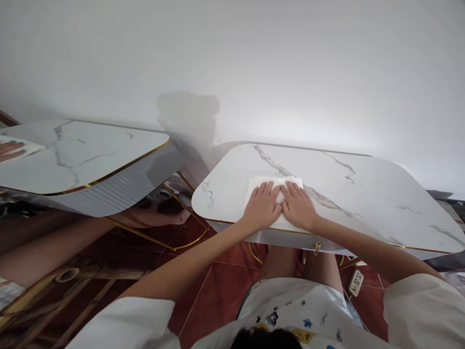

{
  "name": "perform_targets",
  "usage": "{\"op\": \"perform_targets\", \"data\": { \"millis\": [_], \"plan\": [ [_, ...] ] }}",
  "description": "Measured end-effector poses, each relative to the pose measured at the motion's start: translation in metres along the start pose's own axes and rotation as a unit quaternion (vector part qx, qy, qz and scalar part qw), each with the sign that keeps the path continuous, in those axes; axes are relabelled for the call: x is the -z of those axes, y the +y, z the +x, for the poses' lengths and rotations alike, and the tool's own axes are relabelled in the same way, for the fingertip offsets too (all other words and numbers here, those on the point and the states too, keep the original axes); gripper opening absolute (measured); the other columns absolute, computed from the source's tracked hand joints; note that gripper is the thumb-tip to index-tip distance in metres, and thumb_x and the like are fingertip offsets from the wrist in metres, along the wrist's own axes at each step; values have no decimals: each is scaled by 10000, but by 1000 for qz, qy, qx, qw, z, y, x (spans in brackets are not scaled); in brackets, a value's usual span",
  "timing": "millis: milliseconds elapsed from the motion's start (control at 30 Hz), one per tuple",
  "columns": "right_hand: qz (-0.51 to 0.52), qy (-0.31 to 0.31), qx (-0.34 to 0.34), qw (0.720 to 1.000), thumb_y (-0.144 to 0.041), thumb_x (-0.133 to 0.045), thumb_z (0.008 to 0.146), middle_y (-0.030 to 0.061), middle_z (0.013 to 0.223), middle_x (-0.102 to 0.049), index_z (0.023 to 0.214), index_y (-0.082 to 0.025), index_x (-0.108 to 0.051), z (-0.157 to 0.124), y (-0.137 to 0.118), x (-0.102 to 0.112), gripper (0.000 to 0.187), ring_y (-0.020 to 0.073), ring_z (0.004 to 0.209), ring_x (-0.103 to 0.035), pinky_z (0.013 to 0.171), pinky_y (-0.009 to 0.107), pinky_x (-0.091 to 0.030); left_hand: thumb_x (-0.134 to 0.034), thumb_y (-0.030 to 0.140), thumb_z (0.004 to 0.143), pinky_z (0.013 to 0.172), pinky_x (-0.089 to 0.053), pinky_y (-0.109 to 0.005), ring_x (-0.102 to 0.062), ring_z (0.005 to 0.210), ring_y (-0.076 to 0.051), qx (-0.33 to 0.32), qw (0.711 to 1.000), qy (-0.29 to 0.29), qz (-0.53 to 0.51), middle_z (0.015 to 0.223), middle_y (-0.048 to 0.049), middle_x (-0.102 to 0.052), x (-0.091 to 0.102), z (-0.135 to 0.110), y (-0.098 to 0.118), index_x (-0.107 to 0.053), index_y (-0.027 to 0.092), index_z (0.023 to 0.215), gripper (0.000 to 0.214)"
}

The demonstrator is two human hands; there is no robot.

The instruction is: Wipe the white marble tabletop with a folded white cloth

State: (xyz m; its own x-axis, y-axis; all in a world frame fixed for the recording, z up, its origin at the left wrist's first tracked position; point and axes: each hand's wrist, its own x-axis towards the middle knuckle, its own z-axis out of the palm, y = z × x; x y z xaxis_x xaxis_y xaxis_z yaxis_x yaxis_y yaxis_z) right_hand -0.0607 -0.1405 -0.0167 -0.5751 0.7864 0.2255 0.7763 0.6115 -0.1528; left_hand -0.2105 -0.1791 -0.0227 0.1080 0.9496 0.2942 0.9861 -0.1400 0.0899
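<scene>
Both of my hands lie flat, side by side, on a folded white sheet (255,182); whether it is cloth or paper I cannot tell. My left hand (262,206) has its fingers stretched out over the sheet's left part. On the right part rests my right hand (298,206), fingers also extended, the two thumbs meeting in the middle. Under the sheet is a white marble-patterned tabletop (366,189) with a gold edge. A small gold knob (317,248) sits on its front below my right wrist.
A similar marble-patterned table (98,150) stands to the left, where another person's hand (10,150) rests on a white sheet (33,147). A pale wall (290,72) rises behind. Below are a bamboo seat (68,275), a power strip (356,282) and red floor tiles (225,276).
</scene>
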Motion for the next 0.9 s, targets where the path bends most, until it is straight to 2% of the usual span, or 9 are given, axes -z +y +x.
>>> {"op": "perform_targets", "data": {
  "millis": [133,267,367,567,733,900],
  "plan": [
    [-24,-5,-19,1000,-259,-337,976,139,1585,-393,1496,-125,-435,22,25,1,546,300,1462,-353,1174,460,-309,-420,325,919,1150,-352,-479,-423,1398,-312,-26,999,15,-11,1502,-122,-490,-8,35,4,-506,208,1406,508],
    [-36,-4,-18,999,-236,-326,981,141,1577,-407,1487,-117,-440,55,49,-1,532,292,1453,-362,1169,435,-309,-423,287,917,1122,-371,-466,-454,1346,-307,-30,999,22,-26,1448,-136,-523,-16,76,-1,-538,184,1350,460],
    [-43,5,-10,999,-223,-312,984,164,1563,-420,1472,-93,-450,86,63,-4,523,295,1443,-367,1157,432,-320,-434,274,915,1091,-395,-455,-491,1289,-295,-32,998,29,-35,1355,-120,-579,-24,108,-11,-553,211,1314,421],
    [-39,9,-4,999,-215,-289,993,161,1558,-426,1460,-90,-460,144,84,-11,513,286,1440,-364,1156,427,-318,-411,255,925,1114,-374,-458,-455,1335,-289,-27,998,32,-38,1416,-123,-542,-44,166,-40,-527,196,1344,438],
    [-35,14,-6,999,-224,-293,1001,153,1563,-423,1463,-94,-461,180,96,-19,509,277,1450,-352,1162,428,-313,-411,243,927,1110,-384,-441,-478,1312,-273,-21,998,37,-37,1377,-106,-570,-53,197,-58,-544,213,1313,409],
    [-24,30,-8,999,-205,-303,991,130,1543,-454,1450,-119,-480,205,107,-27,500,258,1430,-383,1157,409,-328,-419,243,931,1090,-399,-439,-488,1297,-273,-8,999,42,-24,1370,-104,-577,-60,220,-65,-548,217,1297,389]
  ]
}}
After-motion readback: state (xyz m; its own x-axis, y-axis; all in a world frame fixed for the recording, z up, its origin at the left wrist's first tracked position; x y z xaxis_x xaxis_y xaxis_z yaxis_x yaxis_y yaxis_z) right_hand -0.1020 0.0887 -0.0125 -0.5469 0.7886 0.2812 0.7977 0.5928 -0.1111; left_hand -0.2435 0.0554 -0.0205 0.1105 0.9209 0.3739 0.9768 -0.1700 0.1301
